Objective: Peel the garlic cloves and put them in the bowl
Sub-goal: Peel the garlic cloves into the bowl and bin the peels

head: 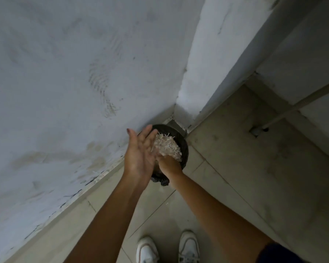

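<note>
Pale floor tiles [235, 168] meet a scuffed white wall [65, 73] at a corner, where a black-lined bin [184, 147] stands. Garlic skins [167, 147] are heaped above it, brushed off between the two hands. The left hand [139, 154] is held flat with fingers straight; whether the right hand [168, 165] is closed cannot be told. No cloves or bowl are seen. Hands are best kept over the rim so scraps are dropped inside.
</note>
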